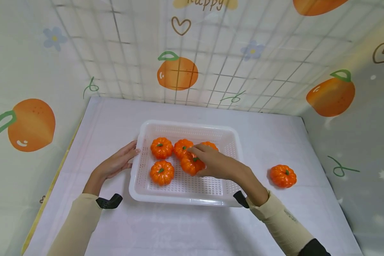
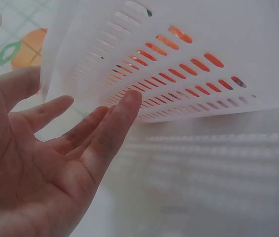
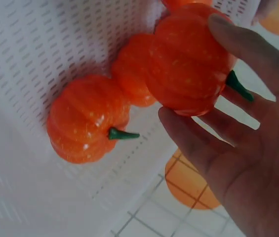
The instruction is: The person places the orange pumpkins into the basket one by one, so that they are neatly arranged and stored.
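In the head view my right hand grips a small orange toy pumpkin with a green stem, inside a white perforated plastic basket. The right wrist view shows thumb and fingers around the sides of this pumpkin. Several similar pumpkins sit in the basket, among them a back-left pumpkin and a front-left pumpkin. My left hand is at the basket's left end, its fingers loosely extended against or very near the wall; exact contact cannot be told.
Another orange pumpkin lies on the white-covered table, right of the basket and beyond my right forearm. A grid panel behind a printed curtain rises along the table's back edge. Fabric walls stand at both sides.
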{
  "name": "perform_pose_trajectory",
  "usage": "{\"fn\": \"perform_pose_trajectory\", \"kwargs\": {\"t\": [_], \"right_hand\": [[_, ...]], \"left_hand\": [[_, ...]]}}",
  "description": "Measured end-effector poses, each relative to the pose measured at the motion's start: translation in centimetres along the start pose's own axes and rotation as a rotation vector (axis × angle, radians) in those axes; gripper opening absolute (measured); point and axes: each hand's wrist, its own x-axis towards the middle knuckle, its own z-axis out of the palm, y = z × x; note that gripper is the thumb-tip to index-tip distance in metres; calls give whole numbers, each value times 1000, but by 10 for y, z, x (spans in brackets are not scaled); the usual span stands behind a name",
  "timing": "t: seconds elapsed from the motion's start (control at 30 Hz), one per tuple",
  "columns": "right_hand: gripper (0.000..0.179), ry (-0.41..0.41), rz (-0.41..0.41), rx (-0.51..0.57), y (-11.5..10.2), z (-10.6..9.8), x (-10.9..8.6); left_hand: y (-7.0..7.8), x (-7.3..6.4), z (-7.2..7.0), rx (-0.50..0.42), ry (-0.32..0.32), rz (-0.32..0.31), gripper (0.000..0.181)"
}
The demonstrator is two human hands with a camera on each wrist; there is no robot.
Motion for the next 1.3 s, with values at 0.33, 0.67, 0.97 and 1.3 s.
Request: {"fn": "perform_pose_trajectory", "kwargs": {"t": [0.33, 0.67, 0.97, 1.3], "right_hand": [[70, -107, -29, -113, -4, 10, 13], [68, -120, -94, -245, -8, 20, 18], [70, -118, -129, -370, -12, 28, 23], [62, -124, -170, -444, -17, 31, 27]], "left_hand": [[1, -1, 1, 10, 9, -3, 64], [2, -1, 1, 9, 10, -8, 63], [1, -1, 1, 11, 6, 4, 62], [0, -1, 1, 20, 8, 8, 63]]}}
